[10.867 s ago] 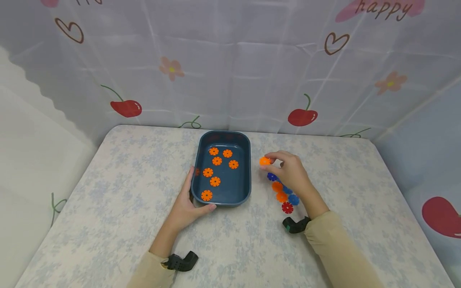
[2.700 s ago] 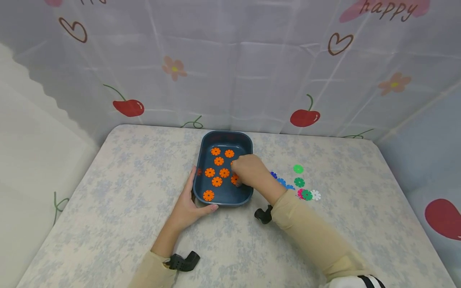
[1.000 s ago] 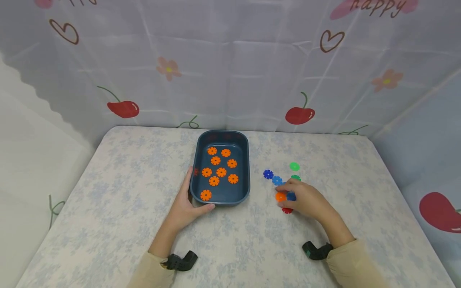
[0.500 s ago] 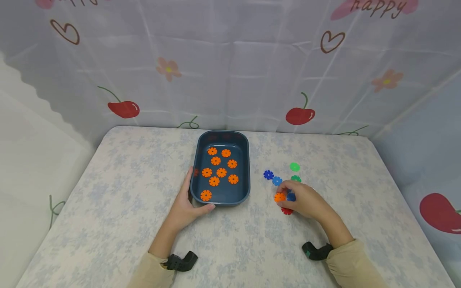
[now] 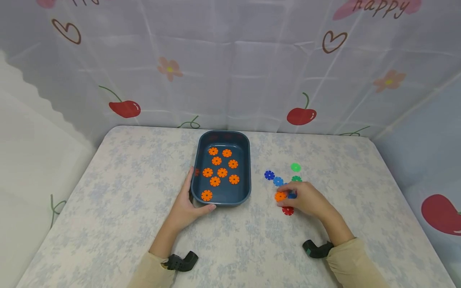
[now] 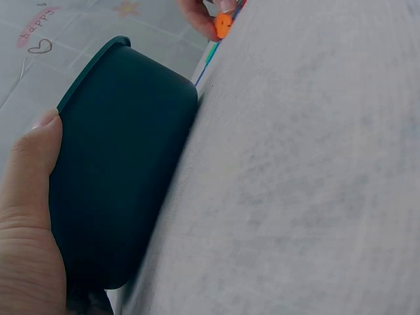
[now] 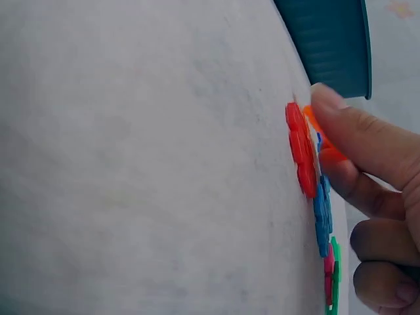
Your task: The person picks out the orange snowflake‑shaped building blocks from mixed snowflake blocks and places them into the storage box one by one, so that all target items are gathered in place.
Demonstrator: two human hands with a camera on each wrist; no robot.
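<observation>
My left hand [image 5: 187, 208] grips the near left corner of a dark blue tray [image 5: 246, 192], thumb on the near rim and fingers along the left wall. Several orange notched plastic discs [image 5: 222, 173] lie spread flat inside it. To the tray's right, my right hand [image 5: 306, 199] pinches another orange disc [image 5: 280, 196] between thumb and fingers, low over the table; the left wrist view shows that disc [image 6: 224, 26] tilted. A red disc [image 5: 287, 211] lies just below these fingertips. Blue discs [image 5: 278, 181] and green discs [image 5: 295, 167] lie beyond the hand, which partly hides some.
The table [image 5: 126, 180] has a pale cloth with blue blotches. A white printed curtain [image 5: 230, 80] hangs behind its far edge. In the right wrist view, a pink disc [image 7: 329, 275] lies beside the green ones. Each wrist wears a black camera mount [image 5: 183, 261].
Earlier, my right hand was inside the tray, and more orange discs lie there than at first. It came back to the loose discs and now pinches an orange one. The left hand stays put.
</observation>
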